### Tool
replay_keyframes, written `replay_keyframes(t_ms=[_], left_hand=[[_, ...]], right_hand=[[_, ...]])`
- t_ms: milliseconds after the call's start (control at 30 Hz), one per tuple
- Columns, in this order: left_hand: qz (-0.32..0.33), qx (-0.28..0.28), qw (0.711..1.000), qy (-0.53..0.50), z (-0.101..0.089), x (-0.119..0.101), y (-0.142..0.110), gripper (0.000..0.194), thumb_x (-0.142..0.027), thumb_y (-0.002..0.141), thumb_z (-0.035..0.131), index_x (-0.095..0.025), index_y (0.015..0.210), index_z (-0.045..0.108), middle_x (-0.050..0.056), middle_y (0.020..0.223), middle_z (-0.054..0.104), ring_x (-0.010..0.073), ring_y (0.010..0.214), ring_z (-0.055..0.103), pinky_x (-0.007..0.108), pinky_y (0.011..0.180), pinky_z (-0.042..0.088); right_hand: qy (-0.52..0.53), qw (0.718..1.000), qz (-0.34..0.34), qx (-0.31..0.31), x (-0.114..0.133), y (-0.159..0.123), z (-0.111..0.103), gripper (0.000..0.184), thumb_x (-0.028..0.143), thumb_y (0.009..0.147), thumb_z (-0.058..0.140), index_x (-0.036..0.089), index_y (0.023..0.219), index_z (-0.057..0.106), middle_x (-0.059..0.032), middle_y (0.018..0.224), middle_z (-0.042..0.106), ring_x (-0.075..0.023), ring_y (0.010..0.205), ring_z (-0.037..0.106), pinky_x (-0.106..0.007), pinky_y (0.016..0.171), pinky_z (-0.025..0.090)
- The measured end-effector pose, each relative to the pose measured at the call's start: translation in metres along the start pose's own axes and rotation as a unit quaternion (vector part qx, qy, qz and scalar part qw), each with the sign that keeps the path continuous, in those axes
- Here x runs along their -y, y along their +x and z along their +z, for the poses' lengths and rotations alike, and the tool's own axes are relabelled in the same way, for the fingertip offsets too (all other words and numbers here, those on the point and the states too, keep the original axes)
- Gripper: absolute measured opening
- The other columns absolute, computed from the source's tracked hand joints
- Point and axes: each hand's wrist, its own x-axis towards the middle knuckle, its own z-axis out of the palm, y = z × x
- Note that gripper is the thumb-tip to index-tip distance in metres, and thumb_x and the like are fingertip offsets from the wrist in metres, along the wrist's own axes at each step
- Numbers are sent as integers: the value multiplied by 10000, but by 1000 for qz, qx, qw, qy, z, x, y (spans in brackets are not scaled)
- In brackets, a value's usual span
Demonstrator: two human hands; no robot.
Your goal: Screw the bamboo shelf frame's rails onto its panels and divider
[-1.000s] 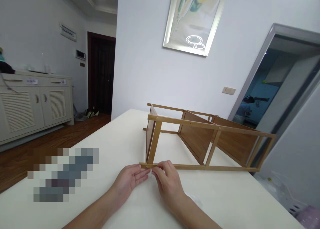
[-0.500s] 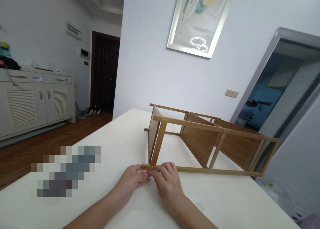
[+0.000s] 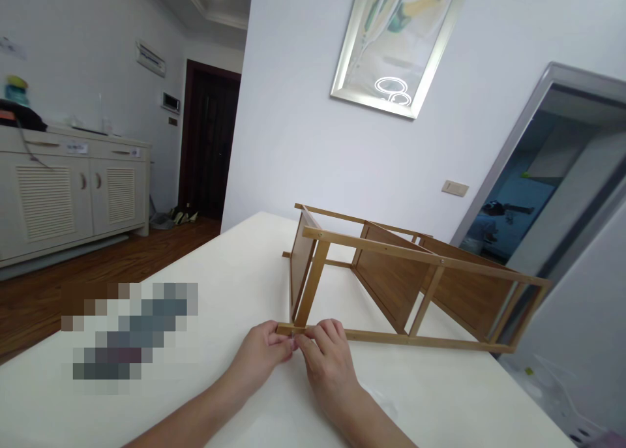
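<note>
A bamboo shelf rack lies on its side on the white table. My left hand and my right hand meet at the near left end of the rack's lowest rail. Both hands have their fingers curled and pinched together at that rail end, with a small pale part barely showing between the fingertips. What they pinch is too small to name.
A blurred patch covers part of the table at the left. A white sideboard stands against the left wall, a dark door behind it. A framed picture hangs on the wall. A doorway opens at the right.
My left hand has closed from an open palm to pinched fingers at the rail end. The view has shifted slightly left and up.
</note>
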Motion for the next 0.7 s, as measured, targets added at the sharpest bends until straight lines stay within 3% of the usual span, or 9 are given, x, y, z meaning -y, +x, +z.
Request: replay_keyframes(t_ms=[267,467,700], left_hand=[[-11,-18,1000,22,-1,-2,-1,412,-358,550,861,-141,840,664,59,741,750,174,713,680,287,722,508],[-7,-33,998,55,0,-8,-6,466,-394,551,859,-141,899,678,108,884,773,227,820,708,319,782,514],[10,-25,996,85,-5,-1,-3,428,-417,613,825,-152,909,667,98,886,776,237,839,714,329,804,512]], right_hand=[[24,999,26,-10,-5,-3,1,147,115,937,548,203,1026,624,-45,857,646,-179,777,508,-340,704,374],[3,999,35,-23,-8,-4,-12,104,116,935,540,191,897,602,-42,811,618,-168,753,504,-333,690,390],[-31,999,15,-15,-4,-3,-10,99,126,942,532,186,890,590,-39,791,602,-172,748,493,-334,685,388]])
